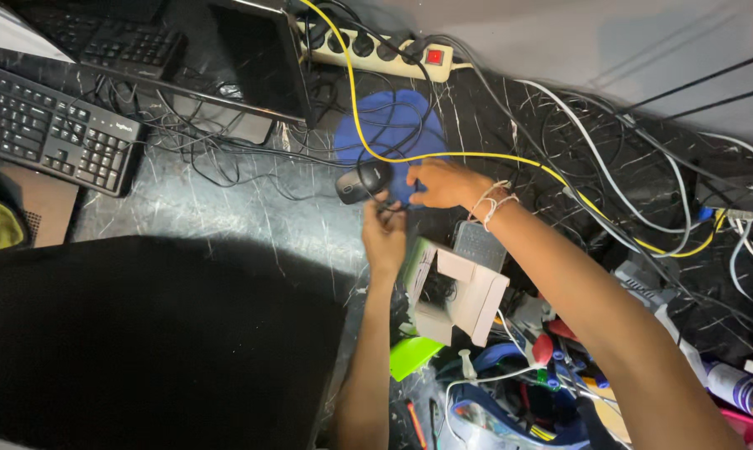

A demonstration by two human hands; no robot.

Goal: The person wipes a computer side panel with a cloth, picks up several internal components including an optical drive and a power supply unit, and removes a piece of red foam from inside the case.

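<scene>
Holding black mouse (362, 182) in my left hand (384, 236) grip | right hand (443, 183) pinching its cable | blue mouse pad (393, 125) beneath on worktop (226, 208)

Mouse (363, 181): glossy black plastic. Pad (391, 125): matt blue cloth. Desk (226, 208): polished dark marble. Box (464, 293): matt white card.

A dark grey mouse (363, 181) sits between both hands, with a blue round mouse pad (393, 125) at twelve o'clock of it. A yellow cable (476, 155) crosses that pad towards three o'clock. The table (226, 208) is black marble with white veins. At eleven o'clock a cream power strip (376, 52) shows a red switch. The keyboard (52, 129) at nine o'clock is black with white lettering. A white carton (464, 296) lies at five o'clock, beside a lime green piece (411, 354). The right wrist wears white string (493, 202).
</scene>
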